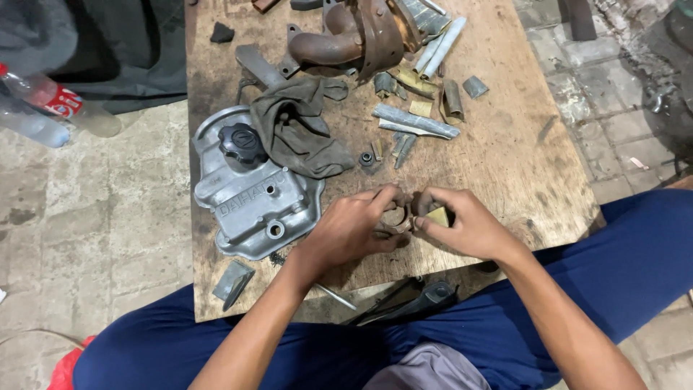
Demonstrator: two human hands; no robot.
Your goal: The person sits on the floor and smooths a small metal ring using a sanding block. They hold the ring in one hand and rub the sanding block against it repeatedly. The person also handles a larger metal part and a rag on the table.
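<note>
Rusty, stiff, probably heavy: your left hand (354, 230) clasps the metal ring (395, 217) while your right hand (462, 225) pinches its rim.

A small rusty brown metal ring part (395, 217) sits pinched between the fingertips of both hands, its round opening facing up. Just beside it, a small folded piece of yellowish sandpaper (438, 215) lies under the right thumb, against the right fingers.

Small rusty part (395, 217) mostly hidden between hands; manifold (354, 36) cropped.
</note>
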